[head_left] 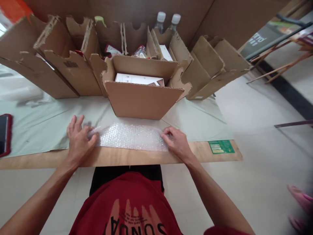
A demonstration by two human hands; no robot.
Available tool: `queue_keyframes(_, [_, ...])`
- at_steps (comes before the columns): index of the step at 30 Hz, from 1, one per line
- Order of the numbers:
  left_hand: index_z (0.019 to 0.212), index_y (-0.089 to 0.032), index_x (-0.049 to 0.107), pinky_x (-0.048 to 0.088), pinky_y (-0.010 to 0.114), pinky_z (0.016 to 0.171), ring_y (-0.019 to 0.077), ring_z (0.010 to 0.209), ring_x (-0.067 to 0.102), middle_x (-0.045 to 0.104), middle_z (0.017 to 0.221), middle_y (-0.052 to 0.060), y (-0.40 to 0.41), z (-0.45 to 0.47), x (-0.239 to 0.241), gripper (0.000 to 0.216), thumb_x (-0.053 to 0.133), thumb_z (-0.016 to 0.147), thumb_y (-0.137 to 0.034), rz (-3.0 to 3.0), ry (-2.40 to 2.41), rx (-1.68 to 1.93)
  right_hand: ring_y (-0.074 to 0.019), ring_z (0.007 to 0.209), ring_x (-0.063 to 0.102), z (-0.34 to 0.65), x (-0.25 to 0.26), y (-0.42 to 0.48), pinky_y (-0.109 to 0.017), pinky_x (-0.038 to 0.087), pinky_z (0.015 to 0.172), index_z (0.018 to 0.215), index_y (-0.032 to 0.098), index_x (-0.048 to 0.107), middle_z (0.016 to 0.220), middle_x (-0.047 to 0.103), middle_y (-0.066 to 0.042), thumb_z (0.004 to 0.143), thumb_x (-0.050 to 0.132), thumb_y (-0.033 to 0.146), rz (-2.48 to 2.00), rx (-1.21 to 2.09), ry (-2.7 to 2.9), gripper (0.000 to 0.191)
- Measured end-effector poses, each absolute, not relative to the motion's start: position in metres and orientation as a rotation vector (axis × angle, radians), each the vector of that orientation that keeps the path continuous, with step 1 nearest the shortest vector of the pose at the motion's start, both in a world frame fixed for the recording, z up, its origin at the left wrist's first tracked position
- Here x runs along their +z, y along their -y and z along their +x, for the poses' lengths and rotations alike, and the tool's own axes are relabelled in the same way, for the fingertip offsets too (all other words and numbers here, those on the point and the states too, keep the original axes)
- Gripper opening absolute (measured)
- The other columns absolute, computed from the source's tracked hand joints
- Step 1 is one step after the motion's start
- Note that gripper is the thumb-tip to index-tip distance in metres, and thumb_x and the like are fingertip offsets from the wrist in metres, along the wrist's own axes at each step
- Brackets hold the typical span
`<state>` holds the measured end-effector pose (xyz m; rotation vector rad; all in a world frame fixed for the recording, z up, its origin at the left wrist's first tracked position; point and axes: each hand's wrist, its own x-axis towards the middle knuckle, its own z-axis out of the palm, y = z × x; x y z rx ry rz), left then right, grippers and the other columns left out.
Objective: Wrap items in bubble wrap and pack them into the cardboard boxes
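A clear sheet of bubble wrap (129, 136) lies flat along the front of the table, between my hands. At its left end, my left hand (80, 138) grips the edge with thumb and index finger, the other fingers stretched out. My right hand (175, 141) pinches the right end, fingers curled together. Just behind the wrap stands a cardboard bin (143, 101), its front wall close to the sheet. A white box (137, 79) shows inside that bin.
Several more cardboard bins (66, 68) line the back, some with packaged goods. Two white-capped bottles (160, 20) rise behind them. A red-cased phone (5, 135) lies at the left. A green card (221, 147) sits on the wooden table edge (137, 157) at right.
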<state>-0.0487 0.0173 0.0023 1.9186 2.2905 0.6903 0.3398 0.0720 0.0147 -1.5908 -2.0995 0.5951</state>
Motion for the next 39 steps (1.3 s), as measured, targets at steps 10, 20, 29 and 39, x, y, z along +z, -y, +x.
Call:
queue_keyframes(10, [0.133, -0.017, 0.065, 0.06, 0.042, 0.085, 0.0276, 0.091, 0.077, 0.078, 0.104, 0.004, -0.08, -0.095, 0.078, 0.045, 0.057, 0.093, -0.034, 2.14, -2.284, 0.419, -0.0217, 0.102, 0.078, 0.258, 0.036, 0.015, -0.038, 0.063, 0.094, 0.161, 0.033, 0.048, 0.138, 0.075, -0.007, 0.095, 0.06, 0.016, -1.075, 1.331, 2.2, 0.07])
queue_keyframes(20, [0.14, -0.008, 0.06, 0.046, 0.049, 0.12, 0.0273, 0.139, 0.06, 0.068, 0.14, 0.009, -0.073, -0.077, 0.044, 0.05, 0.034, 0.108, -0.036, 2.325, -2.027, 0.665, -0.0245, 0.112, 0.077, 0.204, 0.02, 0.006, -0.039, 0.058, 0.102, 0.128, 0.023, 0.077, 0.127, 0.08, -0.006, 0.097, 0.064, 0.023, -1.114, 1.504, 2.039, 0.034])
queue_keyframes(29, [0.16, -0.03, 0.044, 0.047, 0.056, 0.121, 0.0346, 0.153, 0.048, 0.062, 0.154, 0.013, 0.102, -0.041, 0.004, 0.074, 0.057, 0.09, -0.008, 2.24, -1.593, 0.867, -0.0186, 0.09, 0.071, 0.199, 0.022, 0.006, -0.031, 0.056, 0.081, 0.117, 0.023, 0.078, 0.103, 0.079, -0.004, 0.102, 0.059, 0.056, -1.065, 1.999, 1.53, 0.041])
queue_keyframes(39, [0.143, -0.015, 0.061, 0.049, 0.027, 0.058, 0.0138, 0.056, 0.055, 0.06, 0.067, -0.005, 0.045, -0.031, 0.008, 0.06, 0.063, 0.093, -0.049, 1.41, -1.988, 0.937, -0.0188, 0.093, 0.075, 0.205, 0.013, 0.009, -0.036, 0.06, 0.086, 0.143, 0.027, 0.058, 0.112, 0.078, -0.007, 0.107, 0.056, 0.035, -1.077, 1.433, 1.656, 0.037])
